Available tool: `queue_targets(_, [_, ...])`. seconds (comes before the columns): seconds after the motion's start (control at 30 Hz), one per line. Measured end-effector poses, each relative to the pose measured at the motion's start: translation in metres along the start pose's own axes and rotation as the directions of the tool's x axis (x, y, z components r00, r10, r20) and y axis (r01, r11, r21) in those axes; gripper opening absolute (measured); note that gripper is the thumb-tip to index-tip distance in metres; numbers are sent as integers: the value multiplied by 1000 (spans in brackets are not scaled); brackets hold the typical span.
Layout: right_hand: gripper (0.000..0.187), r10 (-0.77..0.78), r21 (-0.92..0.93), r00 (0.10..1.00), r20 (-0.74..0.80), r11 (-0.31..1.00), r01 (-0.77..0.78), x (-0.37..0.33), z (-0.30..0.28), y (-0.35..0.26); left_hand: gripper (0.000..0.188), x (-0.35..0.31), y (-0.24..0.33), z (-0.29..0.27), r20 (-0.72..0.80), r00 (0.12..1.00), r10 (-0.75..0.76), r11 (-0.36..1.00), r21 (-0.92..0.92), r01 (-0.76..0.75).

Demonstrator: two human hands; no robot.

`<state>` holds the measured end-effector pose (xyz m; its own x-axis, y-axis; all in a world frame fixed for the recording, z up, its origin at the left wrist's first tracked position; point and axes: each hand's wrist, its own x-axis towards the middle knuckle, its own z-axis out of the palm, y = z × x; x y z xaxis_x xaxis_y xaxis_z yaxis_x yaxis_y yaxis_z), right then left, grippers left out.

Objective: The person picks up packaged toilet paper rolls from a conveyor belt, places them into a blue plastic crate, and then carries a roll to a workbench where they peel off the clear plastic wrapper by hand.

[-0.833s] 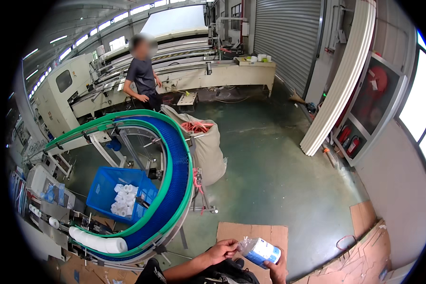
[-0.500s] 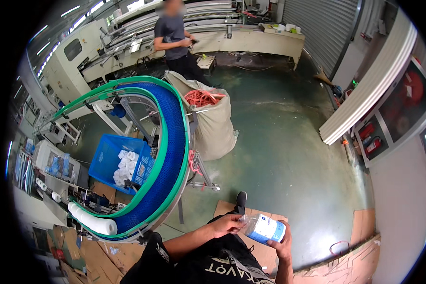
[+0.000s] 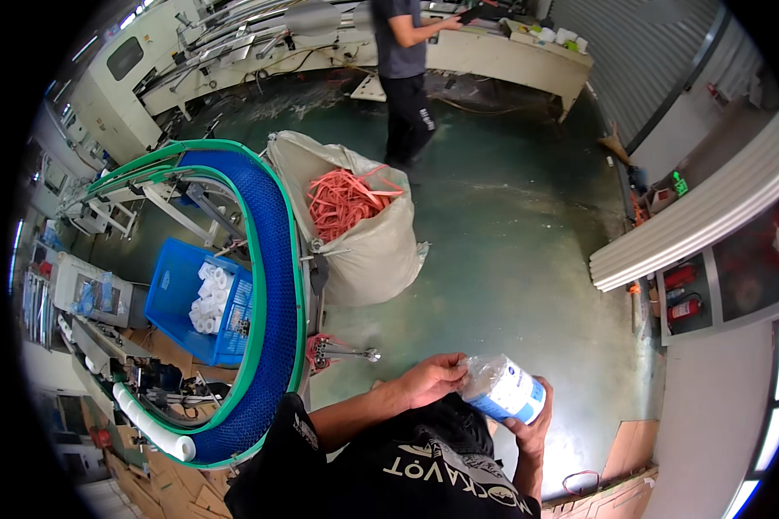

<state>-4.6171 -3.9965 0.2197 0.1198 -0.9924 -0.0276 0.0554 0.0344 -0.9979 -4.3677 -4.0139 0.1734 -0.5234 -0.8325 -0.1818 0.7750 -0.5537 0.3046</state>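
Observation:
In front of my body I hold a wrapped paper roll [image 3: 512,391], a short cylinder in clear plastic film with a blue-and-white print. My right hand [image 3: 531,426] is closed around its right end, thumb underneath. On the other side, my left hand [image 3: 434,381] pinches the loose clear film gathered at the roll's left end. The fingertips of the left hand are partly lost in the shiny film.
A curved blue conveyor [image 3: 273,251] with green rails bends round my left; white rolls [image 3: 156,428] lie along its lower end. Inside the curve stands a blue crate [image 3: 169,290] of white pieces. Beyond are a sack [image 3: 363,277] of red strips and a walking person [image 3: 402,78].
My view has turned, and the conveyor sits further left. Both hands still hold the wrapped roll, now higher in the picture. The other person has walked to the right.

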Motion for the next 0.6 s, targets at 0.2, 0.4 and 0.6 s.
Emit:
queue_targets(0.2, [104, 40, 39, 995, 97, 998, -44, 138, 15, -1, 10, 73, 77, 0, -101, 978, 181, 980, 100, -171])
queue_targets(0.4, [98, 31, 236, 966, 257, 967, -94, 300, 8, 13, 9, 174, 164, 4, -166, 938, 305, 938, 225, -265])
queue_targets(0.6, [100, -123, 420, 906, 405, 905, -65, 486, 8, -10, 10, 291, 267, 11, -44, 875, 482, 847, 279, -453])
